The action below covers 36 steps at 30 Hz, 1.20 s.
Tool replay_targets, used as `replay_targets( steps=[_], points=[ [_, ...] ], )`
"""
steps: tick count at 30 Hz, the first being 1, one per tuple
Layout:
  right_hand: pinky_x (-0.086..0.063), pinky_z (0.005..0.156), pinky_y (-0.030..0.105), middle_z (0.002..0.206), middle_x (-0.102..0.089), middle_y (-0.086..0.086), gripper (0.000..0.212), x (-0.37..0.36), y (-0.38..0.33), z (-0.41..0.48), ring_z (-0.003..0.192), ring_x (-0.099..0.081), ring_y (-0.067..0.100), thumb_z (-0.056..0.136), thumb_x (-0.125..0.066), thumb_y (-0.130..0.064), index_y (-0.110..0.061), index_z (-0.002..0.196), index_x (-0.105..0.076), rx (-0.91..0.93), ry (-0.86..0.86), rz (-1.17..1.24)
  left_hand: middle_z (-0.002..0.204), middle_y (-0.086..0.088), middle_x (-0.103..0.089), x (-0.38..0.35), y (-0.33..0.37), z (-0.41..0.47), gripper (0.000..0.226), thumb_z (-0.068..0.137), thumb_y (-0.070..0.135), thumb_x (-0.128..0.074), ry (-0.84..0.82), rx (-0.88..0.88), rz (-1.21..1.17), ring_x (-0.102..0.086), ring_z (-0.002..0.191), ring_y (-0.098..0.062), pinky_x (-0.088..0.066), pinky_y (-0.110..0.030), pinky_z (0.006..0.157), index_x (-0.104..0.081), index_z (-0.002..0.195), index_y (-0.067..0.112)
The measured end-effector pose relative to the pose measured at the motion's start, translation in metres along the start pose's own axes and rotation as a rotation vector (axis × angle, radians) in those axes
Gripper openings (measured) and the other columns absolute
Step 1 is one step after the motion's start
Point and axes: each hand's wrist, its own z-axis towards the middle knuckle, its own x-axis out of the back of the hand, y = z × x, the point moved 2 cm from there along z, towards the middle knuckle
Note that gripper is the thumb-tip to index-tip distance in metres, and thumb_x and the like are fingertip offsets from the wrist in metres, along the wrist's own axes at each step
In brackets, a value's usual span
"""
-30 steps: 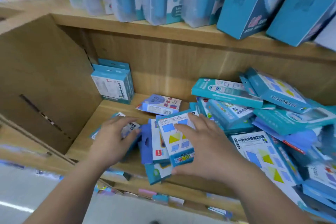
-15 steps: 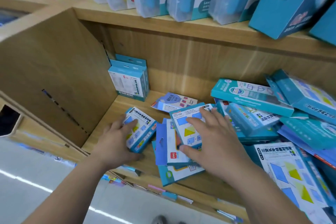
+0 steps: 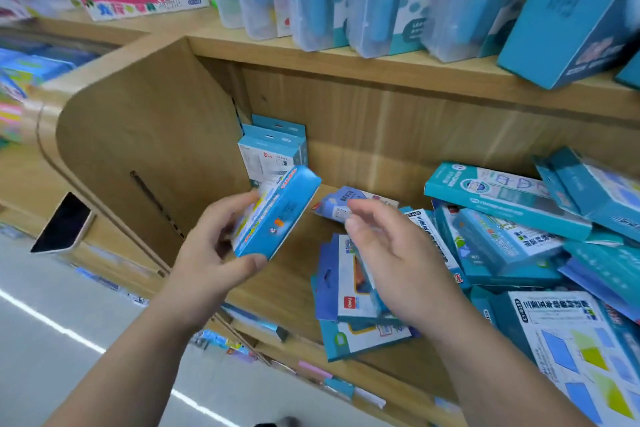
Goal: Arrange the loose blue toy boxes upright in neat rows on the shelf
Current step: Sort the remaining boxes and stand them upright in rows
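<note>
Your left hand (image 3: 211,253) is gripping a blue box (image 3: 277,215), tilted, above the shelf (image 3: 287,281), in front of the upright boxes (image 3: 273,149) standing far left. Your right hand (image 3: 391,253) is hovering empty, fingers loosely curled, over the loose pile (image 3: 502,236) right.

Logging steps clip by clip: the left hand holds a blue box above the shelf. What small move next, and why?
Likely carry the blue box in the left hand to the corner and stand it beside the upright boxes, the only row begun on the shelf.
</note>
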Motion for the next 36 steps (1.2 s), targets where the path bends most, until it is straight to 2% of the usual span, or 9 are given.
replay_targets(
  steps=[3,6,10,15,21,26,31,33,36],
  points=[
    [-0.046,0.108,0.03,0.114,-0.067,-0.025,0.05,-0.015,-0.013,0.016,0.114,-0.062,-0.003,0.092,-0.052,-0.06,-0.035,0.136,-0.056,-0.202,-0.057,0.367,0.145,-0.006,-0.054,-0.015,0.007,0.005,0.1,0.059,0.048,-0.081,-0.225,0.022,-0.486,-0.049,0.134,-0.035,-0.043,-0.054,0.105,-0.045,0.147,0.019],
    [-0.054,0.096,0.033,0.101,-0.075,-0.02,0.019,-0.034,-0.023,0.033,0.103,-0.071,0.006,0.096,-0.058,-0.045,-0.042,0.115,-0.059,-0.252,-0.08,0.548,0.156,-0.022,-0.038,-0.024,0.01,0.012,0.098,0.072,0.044,-0.077,-0.445,0.071,-0.89,-0.034,0.142,-0.047,-0.026,-0.068,0.114,-0.035,0.153,0.009],
    [-0.06,0.086,0.042,0.105,-0.077,-0.006,0.035,-0.051,-0.032,0.049,0.094,-0.076,0.016,0.091,-0.073,-0.023,-0.044,0.112,-0.053,-0.227,0.097,0.641,0.155,-0.025,-0.037,-0.011,0.0,0.03,0.097,0.072,0.04,-0.078,-0.562,0.199,-1.017,-0.036,0.141,-0.047,-0.032,-0.065,0.111,-0.035,0.154,0.011],
    [-0.062,0.082,0.045,0.108,-0.076,-0.005,0.059,-0.047,-0.031,0.06,0.093,-0.075,0.016,0.08,-0.085,-0.012,-0.038,0.125,-0.057,-0.195,0.336,0.407,0.121,-0.01,-0.071,0.019,-0.004,0.064,0.064,0.066,0.046,-0.08,-0.318,0.188,-0.727,-0.066,0.116,-0.028,-0.052,-0.043,0.09,-0.069,0.121,0.015],
    [-0.056,0.07,0.026,0.089,-0.075,-0.017,0.028,-0.047,-0.031,0.062,0.078,-0.07,0.0,0.077,-0.087,-0.019,-0.028,0.096,-0.069,-0.132,0.311,-0.067,0.103,-0.011,-0.075,0.03,-0.025,0.096,0.029,0.085,0.02,-0.078,-0.159,0.156,-0.317,-0.071,0.101,-0.024,-0.057,-0.036,0.089,-0.068,0.112,0.025],
    [-0.048,0.095,0.031,0.112,-0.061,-0.011,0.042,-0.049,-0.032,0.071,0.106,-0.059,0.01,0.075,-0.086,-0.034,-0.028,0.11,-0.065,-0.023,0.518,-0.302,0.108,0.006,-0.068,0.034,-0.022,0.088,0.027,0.084,0.016,-0.078,-0.06,-0.166,-0.013,-0.067,0.102,-0.009,-0.056,-0.019,0.075,-0.07,0.108,0.025],
    [-0.061,0.087,0.044,0.114,-0.072,0.014,0.069,-0.066,-0.049,0.078,0.092,-0.076,0.025,0.07,-0.072,-0.064,-0.026,0.126,-0.058,-0.379,0.318,0.593,0.105,0.006,-0.057,0.033,-0.018,0.077,0.032,0.08,0.018,-0.079,0.106,-0.521,0.303,-0.052,0.097,0.002,-0.043,-0.007,0.086,-0.068,0.108,0.012],
    [-0.061,0.087,0.047,0.105,-0.076,0.014,0.083,-0.07,-0.048,0.085,0.091,-0.076,0.028,0.074,-0.079,-0.053,-0.019,0.141,-0.045,-0.383,0.265,0.605,0.104,0.005,-0.057,0.025,-0.024,0.08,0.035,0.076,0.014,-0.084,0.029,-0.561,0.359,-0.053,0.095,-0.004,-0.047,-0.014,0.083,-0.067,0.106,0.012],
    [-0.063,0.076,0.043,0.099,-0.077,0.012,0.038,-0.071,-0.04,0.095,0.086,-0.077,0.025,0.089,-0.074,-0.017,-0.019,0.122,-0.056,-0.348,0.351,0.461,0.106,0.009,-0.055,0.015,-0.031,0.09,0.044,0.069,0.02,-0.089,-0.118,-0.52,0.402,-0.053,0.096,-0.006,-0.051,-0.021,0.079,-0.066,0.105,0.017]
  ],
)
